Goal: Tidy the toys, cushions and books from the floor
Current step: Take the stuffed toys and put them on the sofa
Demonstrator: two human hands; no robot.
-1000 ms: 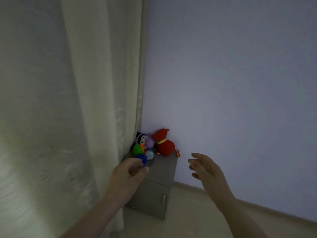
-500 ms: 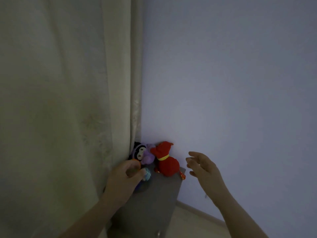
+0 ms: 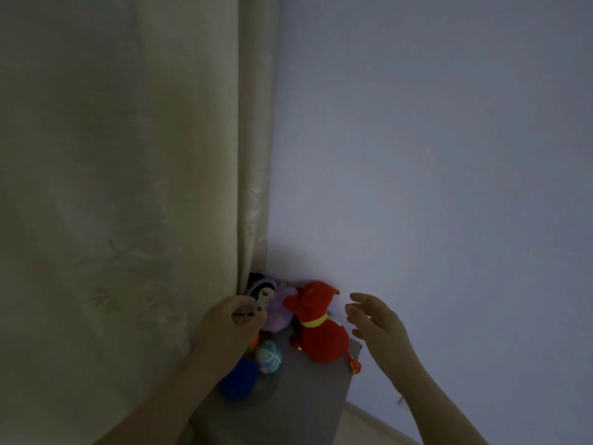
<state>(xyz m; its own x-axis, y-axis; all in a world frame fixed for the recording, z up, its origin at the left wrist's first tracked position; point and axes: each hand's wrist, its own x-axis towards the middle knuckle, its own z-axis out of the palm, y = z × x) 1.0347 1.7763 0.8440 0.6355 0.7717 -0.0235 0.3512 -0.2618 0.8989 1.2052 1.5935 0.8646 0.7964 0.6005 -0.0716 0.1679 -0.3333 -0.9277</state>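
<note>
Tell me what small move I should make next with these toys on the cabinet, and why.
Probably nudge the red plush inward with your right hand. It sits at the right edge of the cabinet with a tag hanging over, and that hand is open right beside it. Your left hand is curled by the balls; I can't tell whether it holds anything.

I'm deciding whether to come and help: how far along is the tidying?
Done: red plush, purple plush, blue ball and patterned ball sit on the grey cabinet. In hand: the left hand is curled at the purple plush, its grip unclear; the right hand hovers open. Left: cannot judge, only a strip of floor shows.
</note>
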